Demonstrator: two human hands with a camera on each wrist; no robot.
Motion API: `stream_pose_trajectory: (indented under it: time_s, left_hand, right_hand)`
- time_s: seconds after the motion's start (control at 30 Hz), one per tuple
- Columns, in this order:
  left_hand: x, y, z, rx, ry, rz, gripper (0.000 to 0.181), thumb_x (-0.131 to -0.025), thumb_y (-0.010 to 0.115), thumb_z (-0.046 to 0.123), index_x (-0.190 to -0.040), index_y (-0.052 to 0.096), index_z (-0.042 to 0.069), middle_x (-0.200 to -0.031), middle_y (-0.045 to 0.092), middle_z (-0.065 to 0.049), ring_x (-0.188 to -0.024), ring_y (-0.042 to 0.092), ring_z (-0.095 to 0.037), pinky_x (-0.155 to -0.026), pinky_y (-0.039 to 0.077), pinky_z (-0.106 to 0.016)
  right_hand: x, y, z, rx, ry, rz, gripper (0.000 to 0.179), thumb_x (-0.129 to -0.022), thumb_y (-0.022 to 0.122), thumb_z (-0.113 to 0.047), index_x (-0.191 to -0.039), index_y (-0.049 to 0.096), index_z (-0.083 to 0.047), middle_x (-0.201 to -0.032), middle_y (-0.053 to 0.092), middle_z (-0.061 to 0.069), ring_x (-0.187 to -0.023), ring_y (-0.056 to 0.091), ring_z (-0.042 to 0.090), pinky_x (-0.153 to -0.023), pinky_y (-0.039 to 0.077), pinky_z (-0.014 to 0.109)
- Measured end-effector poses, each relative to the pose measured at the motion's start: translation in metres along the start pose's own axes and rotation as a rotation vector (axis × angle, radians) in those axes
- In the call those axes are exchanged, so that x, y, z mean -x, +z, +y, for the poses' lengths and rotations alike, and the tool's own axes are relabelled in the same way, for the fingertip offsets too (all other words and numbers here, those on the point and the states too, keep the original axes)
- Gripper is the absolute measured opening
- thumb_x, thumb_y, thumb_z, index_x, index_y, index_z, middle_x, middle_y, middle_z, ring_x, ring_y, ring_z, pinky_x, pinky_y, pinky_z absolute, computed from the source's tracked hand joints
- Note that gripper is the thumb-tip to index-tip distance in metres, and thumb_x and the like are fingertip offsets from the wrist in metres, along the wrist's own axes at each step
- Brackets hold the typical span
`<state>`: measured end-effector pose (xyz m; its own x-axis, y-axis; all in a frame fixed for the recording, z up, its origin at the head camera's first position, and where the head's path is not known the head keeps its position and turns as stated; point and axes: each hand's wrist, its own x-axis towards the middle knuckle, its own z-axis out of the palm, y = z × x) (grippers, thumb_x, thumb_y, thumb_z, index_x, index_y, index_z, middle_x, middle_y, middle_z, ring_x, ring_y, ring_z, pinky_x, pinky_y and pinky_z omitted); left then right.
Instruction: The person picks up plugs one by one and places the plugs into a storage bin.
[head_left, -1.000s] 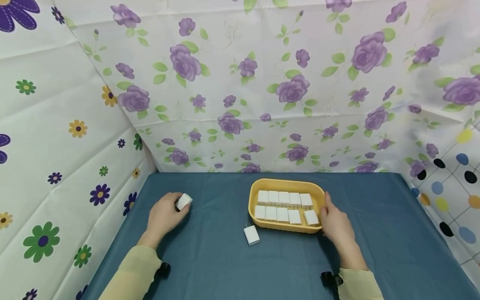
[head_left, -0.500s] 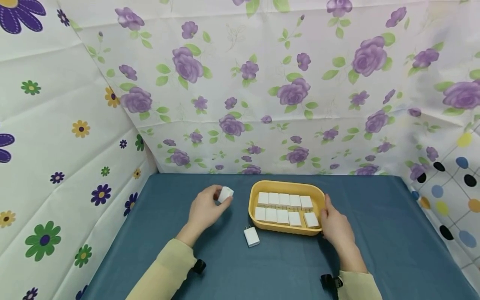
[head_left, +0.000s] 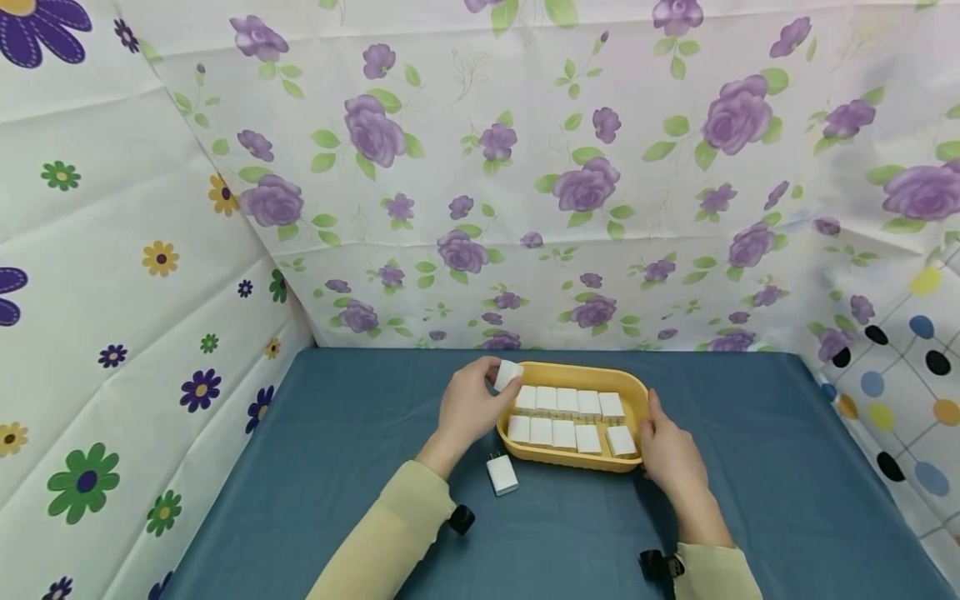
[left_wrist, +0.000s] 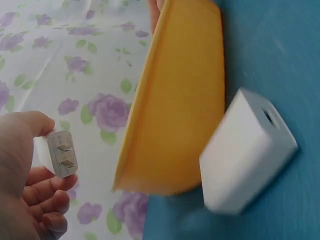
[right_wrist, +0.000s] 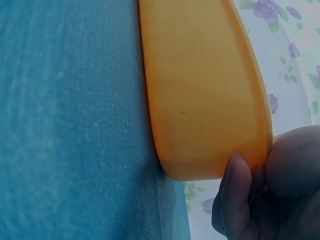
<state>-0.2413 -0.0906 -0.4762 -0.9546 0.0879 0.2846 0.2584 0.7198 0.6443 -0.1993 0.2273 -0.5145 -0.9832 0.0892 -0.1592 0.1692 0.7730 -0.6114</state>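
My left hand [head_left: 468,404] pinches a white plug-in charger [left_wrist: 63,154] between thumb and fingers, its two metal prongs visible in the left wrist view. It is at the left end of a yellow tray [head_left: 570,457]. Inside the tray lie two rows of white chargers [head_left: 566,400], with a gap in the front row before the rightmost one. At the tray's right end, my right hand [head_left: 672,450] grips the rim, fingers against the outer wall [right_wrist: 210,100]. Another white charger [head_left: 502,475] lies on the table just in front of the tray, prongs pointing away from me.
A blue cloth [head_left: 757,467] covers the table. Floral sheeting [head_left: 525,167] hangs along the back edge, and more patterned sheets stand on the left [head_left: 127,333] and right sides.
My left hand has carried its charger rightward from the left part of the table to the tray's left end. The right hand and tray have stayed in place.
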Motion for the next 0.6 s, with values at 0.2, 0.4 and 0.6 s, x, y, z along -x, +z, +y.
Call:
stream_pose_trajectory:
  time_s: [0.2, 0.4, 0.6]
  left_hand:
    - [-0.009, 0.022, 0.007, -0.040, -0.027, -0.049, 0.049, -0.103, 0.068, 0.051, -0.130, 0.072, 0.010, -0.086, 0.066, 0.000, -0.062, 0.056, -0.014, -0.056, 0.045, -0.034]
    - [-0.013, 0.044, 0.008, -0.244, -0.049, -0.065, 0.050, -0.102, 0.069, 0.050, -0.132, 0.074, 0.010, -0.117, 0.076, -0.006, -0.087, 0.073, -0.019, -0.069, 0.060, -0.039]
    - [-0.019, 0.056, 0.013, -0.515, 0.027, -0.108, 0.052, -0.104, 0.066, 0.048, -0.136, 0.070, 0.007, -0.103, 0.077, -0.007, -0.083, 0.070, -0.022, -0.063, 0.059, -0.038]
  right_hand:
    - [0.001, 0.000, 0.000, -0.001, -0.001, 0.009, 0.064, -0.117, 0.031, -0.028, -0.173, 0.004, -0.015, -0.093, 0.068, 0.024, -0.051, 0.060, 0.022, -0.052, 0.047, 0.040]
    - [0.000, 0.001, 0.001, -0.005, 0.012, 0.002, 0.064, -0.117, 0.032, -0.028, -0.173, 0.005, -0.015, -0.081, 0.064, 0.015, -0.052, 0.060, 0.022, -0.052, 0.047, 0.040]
    - [0.000, 0.002, 0.001, 0.007, -0.004, 0.013, 0.064, -0.117, 0.032, -0.027, -0.173, 0.004, -0.015, -0.088, 0.067, 0.020, -0.051, 0.060, 0.022, -0.052, 0.048, 0.040]
